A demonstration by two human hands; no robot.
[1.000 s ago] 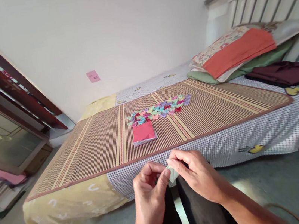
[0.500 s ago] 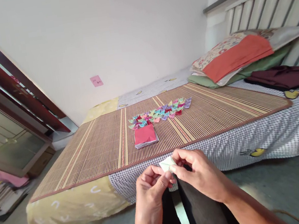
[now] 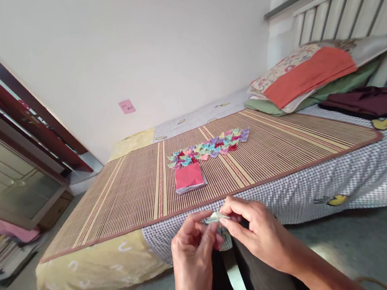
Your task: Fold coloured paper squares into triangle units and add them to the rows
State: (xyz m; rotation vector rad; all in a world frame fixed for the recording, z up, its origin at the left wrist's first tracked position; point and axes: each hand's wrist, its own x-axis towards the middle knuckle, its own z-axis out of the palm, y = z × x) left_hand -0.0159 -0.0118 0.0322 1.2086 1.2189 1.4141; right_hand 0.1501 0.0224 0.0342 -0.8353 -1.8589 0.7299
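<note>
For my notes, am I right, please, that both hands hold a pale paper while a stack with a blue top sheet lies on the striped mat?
Not quite: the head view shows a red top sheet, not blue. The left hand and right hand do hold the pale paper, and the stack lies on the striped mat.

Ahead-left of the fingers point(image 3: 207, 240), a square red-topped paper stack point(image 3: 188, 175) obstructs. Rightward, the brown-striped woven mat point(image 3: 275, 149) offers passage.

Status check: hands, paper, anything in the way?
Left hand, right hand: both pinching pale green paper. Paper folded, partly covered. Red-topped stack and colored pieces beyond on mat, not blocking.
</note>
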